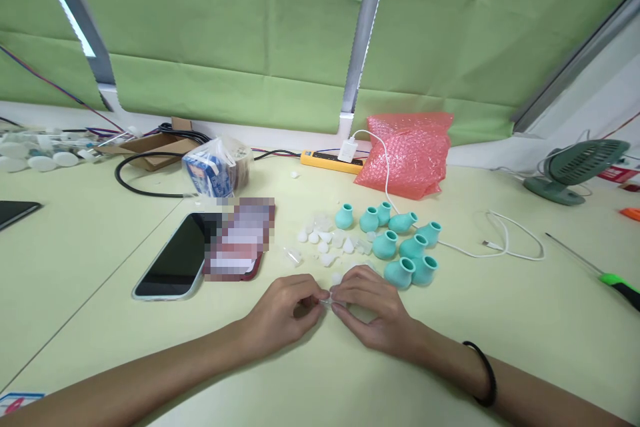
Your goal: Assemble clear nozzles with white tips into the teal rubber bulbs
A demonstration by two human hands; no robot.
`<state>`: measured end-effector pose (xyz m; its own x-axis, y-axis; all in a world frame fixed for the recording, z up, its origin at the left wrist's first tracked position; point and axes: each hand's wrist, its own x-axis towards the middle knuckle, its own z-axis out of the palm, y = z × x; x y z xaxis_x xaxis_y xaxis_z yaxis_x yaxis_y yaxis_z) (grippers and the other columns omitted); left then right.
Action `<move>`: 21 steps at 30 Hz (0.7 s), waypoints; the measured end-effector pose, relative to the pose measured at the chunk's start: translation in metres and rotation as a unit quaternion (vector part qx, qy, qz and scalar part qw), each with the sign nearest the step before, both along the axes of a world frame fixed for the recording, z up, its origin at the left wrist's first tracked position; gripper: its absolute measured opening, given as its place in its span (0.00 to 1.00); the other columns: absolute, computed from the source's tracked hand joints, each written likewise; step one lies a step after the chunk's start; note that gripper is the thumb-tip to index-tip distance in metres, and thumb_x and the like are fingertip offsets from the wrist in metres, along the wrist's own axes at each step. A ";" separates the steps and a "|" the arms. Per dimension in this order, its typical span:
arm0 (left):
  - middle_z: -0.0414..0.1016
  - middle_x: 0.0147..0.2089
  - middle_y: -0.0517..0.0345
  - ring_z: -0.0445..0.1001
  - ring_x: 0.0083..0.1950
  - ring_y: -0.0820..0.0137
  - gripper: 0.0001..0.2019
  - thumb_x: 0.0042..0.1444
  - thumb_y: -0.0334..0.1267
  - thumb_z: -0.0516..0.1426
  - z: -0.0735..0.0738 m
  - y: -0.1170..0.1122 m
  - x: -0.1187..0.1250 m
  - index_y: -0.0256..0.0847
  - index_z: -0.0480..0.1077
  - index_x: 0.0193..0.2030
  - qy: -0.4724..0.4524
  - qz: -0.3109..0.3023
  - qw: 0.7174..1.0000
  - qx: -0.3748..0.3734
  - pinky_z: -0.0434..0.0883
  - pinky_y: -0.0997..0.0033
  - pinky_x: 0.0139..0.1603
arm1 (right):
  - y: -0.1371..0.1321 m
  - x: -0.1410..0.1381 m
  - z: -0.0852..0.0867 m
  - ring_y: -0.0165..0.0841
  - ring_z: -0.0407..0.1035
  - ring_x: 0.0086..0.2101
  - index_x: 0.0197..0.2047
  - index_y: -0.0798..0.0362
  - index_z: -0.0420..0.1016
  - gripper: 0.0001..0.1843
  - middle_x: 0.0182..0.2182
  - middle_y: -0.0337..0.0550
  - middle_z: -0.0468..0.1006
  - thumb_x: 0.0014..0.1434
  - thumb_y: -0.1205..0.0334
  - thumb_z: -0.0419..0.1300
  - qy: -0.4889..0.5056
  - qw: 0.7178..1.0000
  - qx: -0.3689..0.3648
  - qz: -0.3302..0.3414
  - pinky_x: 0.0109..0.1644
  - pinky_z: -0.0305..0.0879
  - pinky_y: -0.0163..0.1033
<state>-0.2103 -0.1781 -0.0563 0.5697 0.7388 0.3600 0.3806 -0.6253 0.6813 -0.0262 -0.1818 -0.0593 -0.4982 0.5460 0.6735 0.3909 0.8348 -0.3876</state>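
Pinching small clear piece (326,301) | between left hand (286,310), right hand (373,310) | shape unclear

teal cups (400,243), pink bubble wrap (407,153), green blinds (250,33)

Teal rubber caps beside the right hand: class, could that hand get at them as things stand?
Probably yes. The teal caps lie just beyond the right hand, nothing between, though its fingers pinch a small clear piece with the left hand.

There are eight little teal cups (400,240) on the table. Beside them lies a pile of small white bits (327,240), too many to count. There is one phone (175,259), one pink bubble bag (407,153), one fan (575,170) and one screwdriver (600,273).
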 end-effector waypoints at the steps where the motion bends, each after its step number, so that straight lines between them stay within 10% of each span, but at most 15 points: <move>1: 0.68 0.26 0.57 0.65 0.26 0.75 0.05 0.51 0.29 0.51 0.000 0.000 0.000 0.34 0.67 0.31 0.002 0.000 1.000 -0.001 0.63 0.78 0.27 | 0.000 0.000 0.000 0.31 0.65 0.29 0.33 0.53 0.70 0.08 0.25 0.40 0.75 0.48 0.74 0.58 -0.002 1.000 0.000 0.000 0.34 0.62 0.40; 21: 0.65 0.27 0.60 0.64 0.27 0.76 0.06 0.51 0.30 0.51 0.009 -0.004 -0.001 0.36 0.63 0.37 -0.078 -0.012 0.993 -0.091 0.64 0.78 0.27 | 0.000 0.001 -0.001 0.33 0.64 0.31 0.38 0.54 0.68 0.10 0.27 0.42 0.73 0.49 0.68 0.58 -0.036 0.999 -0.028 -0.011 0.35 0.62 0.41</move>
<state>-0.2112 -0.1819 -0.0470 0.5358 0.7865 0.3072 0.2490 -0.4948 0.8326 -0.0252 -0.1814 -0.0599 -0.5317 0.5941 0.6036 0.4384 0.8028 -0.4041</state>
